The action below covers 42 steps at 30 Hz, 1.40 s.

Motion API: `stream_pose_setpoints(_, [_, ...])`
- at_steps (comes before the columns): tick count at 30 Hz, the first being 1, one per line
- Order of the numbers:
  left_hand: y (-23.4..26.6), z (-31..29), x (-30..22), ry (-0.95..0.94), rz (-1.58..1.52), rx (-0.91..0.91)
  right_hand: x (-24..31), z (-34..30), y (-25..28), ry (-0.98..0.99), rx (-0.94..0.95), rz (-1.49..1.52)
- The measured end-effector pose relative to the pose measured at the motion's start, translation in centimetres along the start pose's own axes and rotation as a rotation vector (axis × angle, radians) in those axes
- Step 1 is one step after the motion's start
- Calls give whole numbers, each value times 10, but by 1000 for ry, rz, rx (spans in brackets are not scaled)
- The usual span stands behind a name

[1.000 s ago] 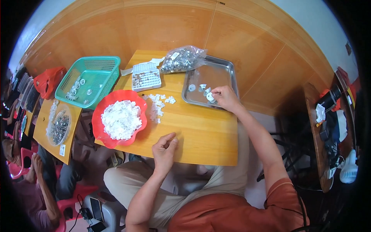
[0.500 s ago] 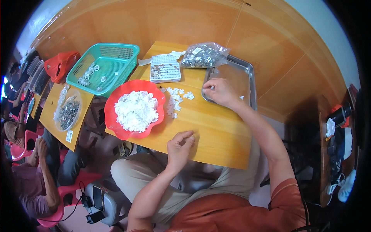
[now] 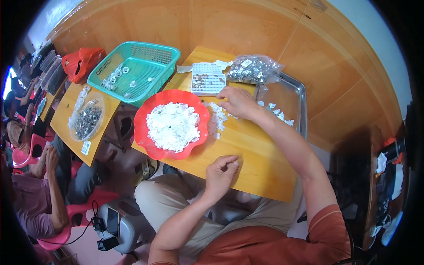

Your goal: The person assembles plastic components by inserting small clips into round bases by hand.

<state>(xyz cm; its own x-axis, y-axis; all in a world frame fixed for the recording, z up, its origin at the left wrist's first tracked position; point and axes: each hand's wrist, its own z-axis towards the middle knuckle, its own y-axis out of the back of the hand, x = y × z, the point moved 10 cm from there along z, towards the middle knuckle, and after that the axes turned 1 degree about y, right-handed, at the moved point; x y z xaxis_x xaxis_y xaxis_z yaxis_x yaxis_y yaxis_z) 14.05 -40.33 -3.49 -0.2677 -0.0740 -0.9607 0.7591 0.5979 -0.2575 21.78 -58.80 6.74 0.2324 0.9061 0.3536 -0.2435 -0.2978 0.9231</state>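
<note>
My left hand (image 3: 222,177) is closed in a pinch over the front edge of the yellow table (image 3: 260,168); what it holds, if anything, is too small to make out. My right hand (image 3: 240,103) reaches across the table, fingers bent down at the near right corner of a white compartment box (image 3: 209,92) with small round metal pieces in its slots. Its fingertips are partly hidden. Under and beside them lie loose small white pieces (image 3: 217,123). To the left stands a red wavy-rimmed bowl (image 3: 140,120) heaped with similar white pieces (image 3: 172,127).
A metal tray (image 3: 303,106) holding several white pieces lies at the right. Behind it rests a clear bag of metal parts (image 3: 255,70). A green basket (image 3: 154,79) with white rings stands back left, near a side table (image 3: 66,128). Another person sits at far left.
My right hand has moved left from the metal tray's edge to the box's near corner. More white pieces show in the tray. The whole view has shifted slightly; my left hand stays pinched.
</note>
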Motion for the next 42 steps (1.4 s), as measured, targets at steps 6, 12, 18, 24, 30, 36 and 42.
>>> stream_pose_setpoints(6, [1, 1, -1, 33, -54, 3, 4, 31, -3, 33, -12, -82])
stream_pose_setpoints(12, [2, 0, -4, -8, -30, 2, -19, 60, -3, -58, -65, -171])
stream_pose_setpoints(18, [8, 4, -8, -44, 3, -11, -11, 82, -4, -34, -84, -134])
stream_pose_setpoints(24, [24, 6, -40, -138, 21, -78, 60, 95, -7, 181, -110, 169])
stream_pose_setpoints(30, [26, -2, -58, -315, 166, -79, 112, 138, -3, 314, -110, 169])
stream_pose_setpoints(36, [24, 5, -62, -331, 144, -51, 156, 221, -47, 371, 30, -2])
stream_pose_setpoints(42, [34, 19, -58, -293, 56, -66, 178, 293, -133, 389, 177, -159])
